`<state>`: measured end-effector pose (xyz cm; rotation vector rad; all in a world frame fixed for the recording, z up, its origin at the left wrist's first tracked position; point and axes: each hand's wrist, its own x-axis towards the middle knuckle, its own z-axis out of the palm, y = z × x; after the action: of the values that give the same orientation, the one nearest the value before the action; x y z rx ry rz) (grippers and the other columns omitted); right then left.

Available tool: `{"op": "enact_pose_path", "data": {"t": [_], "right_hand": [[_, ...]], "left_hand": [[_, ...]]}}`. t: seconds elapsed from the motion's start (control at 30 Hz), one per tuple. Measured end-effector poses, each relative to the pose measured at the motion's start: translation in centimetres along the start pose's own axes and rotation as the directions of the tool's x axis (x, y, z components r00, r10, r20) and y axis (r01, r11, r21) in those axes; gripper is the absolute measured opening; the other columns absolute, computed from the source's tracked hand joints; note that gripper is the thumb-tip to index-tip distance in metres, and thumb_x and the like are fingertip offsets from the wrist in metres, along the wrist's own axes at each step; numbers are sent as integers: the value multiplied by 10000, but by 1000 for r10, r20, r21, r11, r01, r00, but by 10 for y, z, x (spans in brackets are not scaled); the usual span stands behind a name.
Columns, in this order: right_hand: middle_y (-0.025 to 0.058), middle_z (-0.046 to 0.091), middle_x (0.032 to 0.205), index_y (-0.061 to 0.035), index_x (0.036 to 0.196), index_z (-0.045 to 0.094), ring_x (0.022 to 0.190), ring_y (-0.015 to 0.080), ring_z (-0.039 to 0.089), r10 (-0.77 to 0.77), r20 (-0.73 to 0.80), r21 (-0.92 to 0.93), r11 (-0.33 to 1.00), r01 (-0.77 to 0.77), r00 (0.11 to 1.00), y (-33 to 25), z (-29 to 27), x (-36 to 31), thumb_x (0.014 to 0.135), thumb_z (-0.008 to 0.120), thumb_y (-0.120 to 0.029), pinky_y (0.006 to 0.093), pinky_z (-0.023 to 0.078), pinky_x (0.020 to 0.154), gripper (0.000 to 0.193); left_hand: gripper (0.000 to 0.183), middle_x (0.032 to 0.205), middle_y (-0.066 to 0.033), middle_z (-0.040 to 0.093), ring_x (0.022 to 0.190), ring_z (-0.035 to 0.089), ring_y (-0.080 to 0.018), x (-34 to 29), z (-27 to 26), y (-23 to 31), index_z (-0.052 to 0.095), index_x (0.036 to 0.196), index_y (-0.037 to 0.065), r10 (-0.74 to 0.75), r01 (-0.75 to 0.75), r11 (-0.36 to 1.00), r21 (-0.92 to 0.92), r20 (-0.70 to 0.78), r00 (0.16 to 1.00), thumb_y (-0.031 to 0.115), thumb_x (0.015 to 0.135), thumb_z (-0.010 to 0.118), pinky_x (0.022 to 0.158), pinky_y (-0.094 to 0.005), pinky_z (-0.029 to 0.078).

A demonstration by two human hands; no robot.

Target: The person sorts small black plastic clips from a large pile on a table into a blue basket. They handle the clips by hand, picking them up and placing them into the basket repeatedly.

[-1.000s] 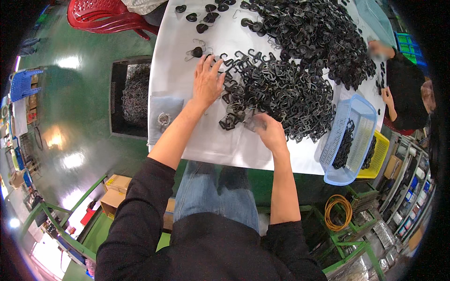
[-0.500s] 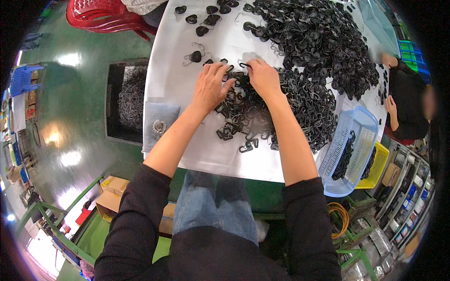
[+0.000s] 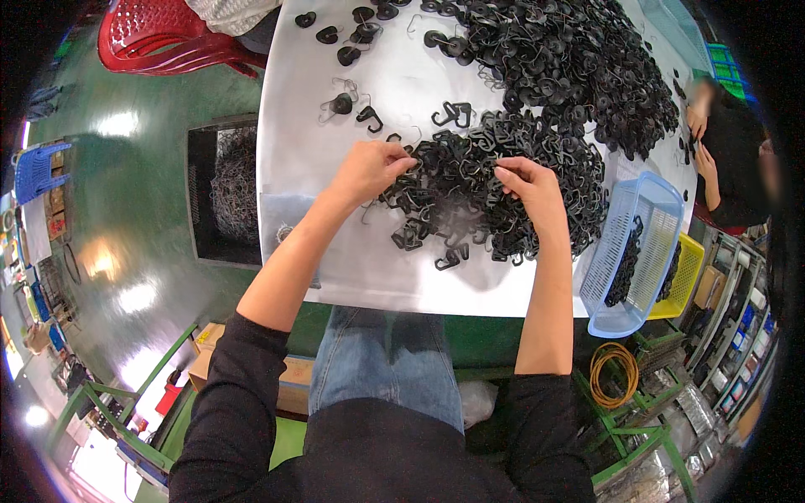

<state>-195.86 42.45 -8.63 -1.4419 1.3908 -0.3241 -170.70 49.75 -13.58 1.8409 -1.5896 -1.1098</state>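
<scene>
White bench (image 3: pixel 335 109) carries a heap of black hook parts (image 3: pixel 470 193). Both hands have pulled back to its near edge since half a second ago: left hand (image 3: pixel 369 168) pinches a piece, right hand (image 3: pixel 528 189) curls closed on another.

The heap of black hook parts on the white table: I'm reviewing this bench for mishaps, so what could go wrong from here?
The black hook parts look interlocked, so the left hand or right hand may drag out a clump. Loose pieces near the table edge could drop. The blue basket overhangs the corner and might tip if bumped.
</scene>
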Motion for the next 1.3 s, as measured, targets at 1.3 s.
{"op": "enact_pose_path", "data": {"t": [1.3], "right_hand": [[-8, 602, 676, -13, 760, 640, 594, 106, 512, 291, 134, 303, 898, -318, 947, 1, 37, 20, 677, 691, -169, 256, 411, 561, 184]], "left_hand": [[197, 714, -3, 595, 600, 476, -54, -17, -33, -26, 627, 843, 39, -349, 354, 835, -421, 94, 933, 188, 739, 702, 500, -205, 348]]}}
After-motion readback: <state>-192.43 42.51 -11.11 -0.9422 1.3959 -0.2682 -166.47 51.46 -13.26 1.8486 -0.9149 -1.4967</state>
